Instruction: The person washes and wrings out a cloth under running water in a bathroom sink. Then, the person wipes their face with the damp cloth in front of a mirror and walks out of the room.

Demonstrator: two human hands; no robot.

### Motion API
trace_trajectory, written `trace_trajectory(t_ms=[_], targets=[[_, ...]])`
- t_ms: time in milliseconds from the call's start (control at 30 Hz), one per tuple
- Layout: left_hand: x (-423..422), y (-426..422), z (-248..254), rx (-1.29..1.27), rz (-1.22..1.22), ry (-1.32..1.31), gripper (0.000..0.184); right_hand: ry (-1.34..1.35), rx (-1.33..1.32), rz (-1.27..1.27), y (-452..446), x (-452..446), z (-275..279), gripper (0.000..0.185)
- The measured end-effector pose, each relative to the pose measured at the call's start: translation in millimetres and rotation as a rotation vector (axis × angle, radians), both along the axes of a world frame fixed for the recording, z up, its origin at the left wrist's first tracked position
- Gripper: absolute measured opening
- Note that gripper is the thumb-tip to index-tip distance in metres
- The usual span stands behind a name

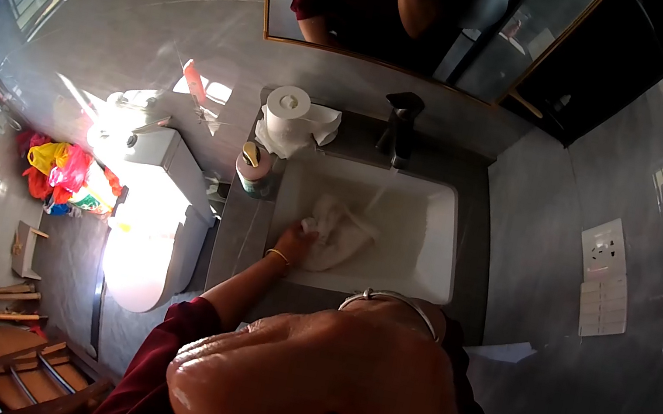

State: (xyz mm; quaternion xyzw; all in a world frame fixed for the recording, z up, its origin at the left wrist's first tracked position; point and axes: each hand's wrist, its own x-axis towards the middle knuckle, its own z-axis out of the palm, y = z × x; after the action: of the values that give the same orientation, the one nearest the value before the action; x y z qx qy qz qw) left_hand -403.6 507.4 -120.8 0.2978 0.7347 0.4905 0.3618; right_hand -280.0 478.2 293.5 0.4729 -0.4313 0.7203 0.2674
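Observation:
In the sink (415, 286), my left hand (296, 242) is closed on a wet white cloth (338, 244), near the left wall of the basin. Part of the cloth spreads toward the middle of the basin. Very close to the camera, my right hand (320, 373) is raised, wet and shiny, with its wrist bent. Its fingertips are hidden below the frame, so what they touch cannot be made out. Above the basin stands a black faucet (399, 130), with a thin stream of water falling from its spout.
On the dark counter (231, 251) stand a toilet paper roll (288, 106) and a pump bottle (253, 168). A toilet (159, 230) is at left, beside colourful plastic bags (71, 174). A mirror (368, 1) hangs above; a wooden rack (35, 377) lies lower left. Sockets (604, 248) are on the right wall.

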Motion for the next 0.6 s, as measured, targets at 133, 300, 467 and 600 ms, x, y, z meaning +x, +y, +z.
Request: trace_trajectory(t_ms=[133,300,467,600], targets=[[-2.2,1.5,-3.8,-0.047,0.001,-0.031,0.050,0.017,0.084,-0.044,1.1,-5.8,2.4,0.015],[-4.2,3.1,5.4,-0.069,-0.022,-0.020,0.050,-0.140,0.372,-0.177,18.8,-10.8,-20.0,0.022],[-4.9,2.8,-1.6,0.003,-0.019,0.049,0.046,-0.248,0.363,-0.161,28.0,-17.7,-44.0,0.028],[-3.6,4.0,0.1,-0.011,-0.012,0.062,0.042,-0.290,0.281,-0.003,39.5,-4.9,-37.1,0.024]])
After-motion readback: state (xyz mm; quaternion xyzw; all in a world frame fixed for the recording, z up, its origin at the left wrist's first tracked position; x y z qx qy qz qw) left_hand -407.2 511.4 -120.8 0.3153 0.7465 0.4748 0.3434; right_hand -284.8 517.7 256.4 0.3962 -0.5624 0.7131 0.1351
